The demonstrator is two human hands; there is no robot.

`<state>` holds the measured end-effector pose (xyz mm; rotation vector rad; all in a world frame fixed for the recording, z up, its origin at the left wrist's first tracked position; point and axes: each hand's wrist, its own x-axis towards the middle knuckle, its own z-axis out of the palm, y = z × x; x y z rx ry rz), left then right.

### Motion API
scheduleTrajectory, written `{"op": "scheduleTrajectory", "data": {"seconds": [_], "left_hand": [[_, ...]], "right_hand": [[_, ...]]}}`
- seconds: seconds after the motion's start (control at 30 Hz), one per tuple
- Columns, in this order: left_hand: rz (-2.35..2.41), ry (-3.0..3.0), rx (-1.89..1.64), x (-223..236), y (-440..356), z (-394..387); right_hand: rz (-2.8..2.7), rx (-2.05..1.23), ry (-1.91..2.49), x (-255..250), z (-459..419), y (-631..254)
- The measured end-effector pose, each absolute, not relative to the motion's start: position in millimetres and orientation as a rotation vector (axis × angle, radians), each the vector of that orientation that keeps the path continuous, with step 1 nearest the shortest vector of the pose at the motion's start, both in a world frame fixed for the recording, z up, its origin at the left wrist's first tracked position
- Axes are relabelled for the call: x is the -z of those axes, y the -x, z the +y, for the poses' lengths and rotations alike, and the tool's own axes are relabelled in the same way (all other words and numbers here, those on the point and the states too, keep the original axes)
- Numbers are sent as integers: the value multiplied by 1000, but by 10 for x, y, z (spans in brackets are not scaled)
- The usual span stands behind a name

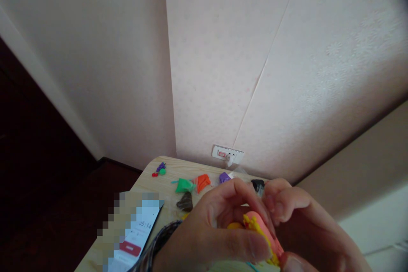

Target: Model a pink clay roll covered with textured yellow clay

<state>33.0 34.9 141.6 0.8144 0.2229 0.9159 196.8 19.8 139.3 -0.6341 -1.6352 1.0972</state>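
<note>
A piece of pink modelling clay (pixel 264 226) with a rough yellow clay layer along one side is held between my hands. My left hand (pixel 207 238) is closed around it, thumb pressed on the yellow side and fingers curved behind. My right hand (pixel 309 225) pinches at the right: its thumb touches the lower pink end, and its bent fingers are close to the upper part. Part of the clay is hidden by my fingers. An orange-yellow bit (pixel 235 225) shows behind my left thumb; whether it belongs to the same piece I cannot tell.
On the wooden table (pixel 165 165) lie green (pixel 185 185), orange (pixel 202 182), purple (pixel 225 177), dark brown (pixel 185 202) and black (pixel 257 185) clay packets. Small coloured clay shapes (pixel 160 169) sit at the far corner. A phone (pixel 137 229) lies left; a wall socket (pixel 227 154) is behind.
</note>
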Motion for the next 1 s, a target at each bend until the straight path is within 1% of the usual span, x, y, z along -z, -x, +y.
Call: {"op": "scheduleTrajectory", "data": {"seconds": [0.27,0.37,0.6,0.83,1.0], "left_hand": [[340,-777,-943,-1475,-347,319],[313,-812,-919,-1464,-351,324],[280,-771,-909,-1448,-333,371],[296,-752,-855,-1427,-292,403],[264,-791,-842,-1373,-298,407]], "right_hand": [[-1628,-993,620,-1383,173,-1988],[-1691,-980,670,-1397,163,-1987],[-1633,-574,846,-1448,213,-1842],[-1726,-449,872,-1508,227,-1975],[-1772,-388,890,-1460,137,-1989]]}}
